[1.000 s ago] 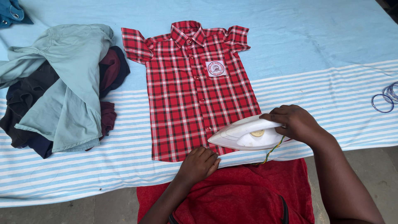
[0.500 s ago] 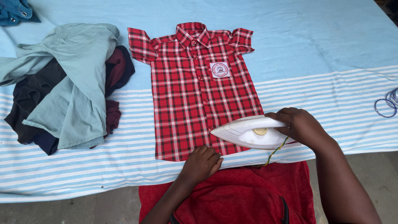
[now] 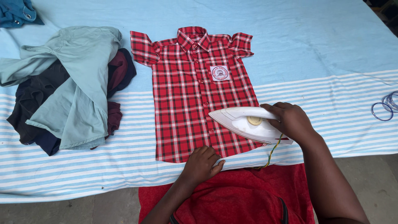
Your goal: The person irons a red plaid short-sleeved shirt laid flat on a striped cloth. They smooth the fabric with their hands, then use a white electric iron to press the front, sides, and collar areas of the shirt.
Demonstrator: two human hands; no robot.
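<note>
Head view: small red-and-white checked short-sleeved shirt [image 3: 195, 95] laid flat, buttoned, collar away from camera, on blue cloth with white stripes over the table [image 3: 323, 49]. Square white chest patch with round dark-red emblem [image 3: 220, 73] on the pocket side, just right of the button line. Right hand [image 3: 288, 121] wrapped around handle of white plastic clothes iron [image 3: 244, 123], sole flat on shirt's lower right panel, tip pointing left; yellow-green twisted cord [image 3: 272, 152] trailing off the near edge. Left hand [image 3: 202, 164] flat, fingers loosely curled, pressing shirt's bottom hem, holding nothing. Pile of pale-green, dark and maroon garments [image 3: 66, 87] well left of shirt. Blue rings [image 3: 385, 108] at far right edge. Blue denim corner [image 3: 16, 12] top left
</note>
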